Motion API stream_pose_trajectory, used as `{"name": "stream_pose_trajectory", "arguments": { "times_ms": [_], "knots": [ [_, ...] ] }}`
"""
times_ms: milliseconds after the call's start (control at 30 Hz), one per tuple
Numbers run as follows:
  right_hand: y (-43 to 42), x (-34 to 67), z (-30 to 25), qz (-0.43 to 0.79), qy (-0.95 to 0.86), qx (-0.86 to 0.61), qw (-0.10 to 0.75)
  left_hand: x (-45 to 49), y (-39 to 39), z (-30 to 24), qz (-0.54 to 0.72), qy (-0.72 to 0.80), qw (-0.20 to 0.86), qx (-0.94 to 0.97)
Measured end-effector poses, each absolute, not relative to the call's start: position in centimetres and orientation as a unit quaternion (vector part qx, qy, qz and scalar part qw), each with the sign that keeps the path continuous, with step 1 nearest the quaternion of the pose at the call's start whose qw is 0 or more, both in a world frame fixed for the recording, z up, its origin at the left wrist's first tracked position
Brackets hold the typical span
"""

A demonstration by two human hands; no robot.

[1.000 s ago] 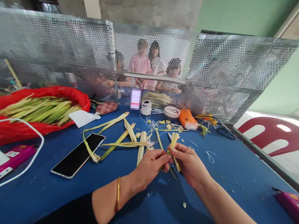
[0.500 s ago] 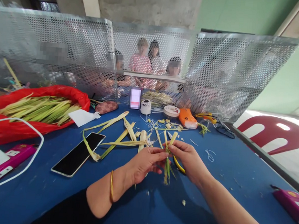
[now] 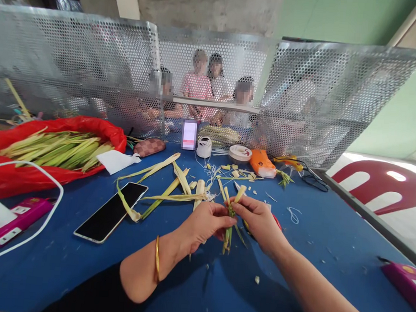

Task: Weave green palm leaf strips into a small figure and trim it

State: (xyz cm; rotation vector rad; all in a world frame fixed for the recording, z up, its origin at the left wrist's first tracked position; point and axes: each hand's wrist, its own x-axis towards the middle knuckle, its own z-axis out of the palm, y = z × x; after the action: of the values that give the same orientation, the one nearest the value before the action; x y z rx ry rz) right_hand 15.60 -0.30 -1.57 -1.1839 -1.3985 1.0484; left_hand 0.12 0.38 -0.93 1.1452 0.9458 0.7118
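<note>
Between my hands is a small bundle of woven corn husk strips point(image 3: 228, 234), its pale ends pointing up and its green ends hanging down. My left hand point(image 3: 210, 223) pinches the bundle's middle between thumb and fingers. At its upper right, my right hand point(image 3: 255, 217) is closed on a pale strip of the same bundle. Scissors with yellow and red on the handles point(image 3: 277, 222) lie on the table, mostly hidden behind my right hand. Loose husk strips point(image 3: 161, 201) are spread to the left of my hands.
A black phone point(image 3: 112, 211) lies at left, near a red bag point(image 3: 65, 176) of husks. White string point(image 3: 204, 148), a tape roll point(image 3: 240, 153) and an orange packet point(image 3: 262, 162) stand along a perforated metal screen point(image 3: 216, 46). Several people are behind it. Purple power strips point(image 3: 405, 282) flank the table.
The bundle has tilted slightly, its lower ends swinging left. My left fingers have curled in closer around it. More of the scissors' red handle shows beside my right hand.
</note>
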Motion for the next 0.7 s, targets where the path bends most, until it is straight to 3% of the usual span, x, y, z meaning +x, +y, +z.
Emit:
{"name": "stream_pose_trajectory", "arguments": {
  "times_ms": [100,167,300,467,700],
  "knots": [
    [-0.1,16.1,-1.6,0.336,-0.578,-0.519,0.533,-0.1,0.8,-0.6,0.37,0.417,0.688,0.466],
    [-0.2,16.3,-1.6,0.306,-0.593,-0.539,0.513,-0.2,1.0,-0.5,0.406,0.415,0.679,0.449],
    [-0.8,15.5,-1.8,0.449,-0.608,-0.509,0.412,-0.2,1.1,-0.7,0.432,0.422,0.632,0.486],
    [-1.2,14.5,-1.6,0.529,-0.56,-0.473,0.427,-0.1,1.1,-1.1,0.434,0.422,0.602,0.521],
    [-1.1,15.1,-1.0,0.598,-0.534,-0.431,0.415,-0.4,1.5,-1.3,0.387,0.385,0.67,0.503]
  ]
}}
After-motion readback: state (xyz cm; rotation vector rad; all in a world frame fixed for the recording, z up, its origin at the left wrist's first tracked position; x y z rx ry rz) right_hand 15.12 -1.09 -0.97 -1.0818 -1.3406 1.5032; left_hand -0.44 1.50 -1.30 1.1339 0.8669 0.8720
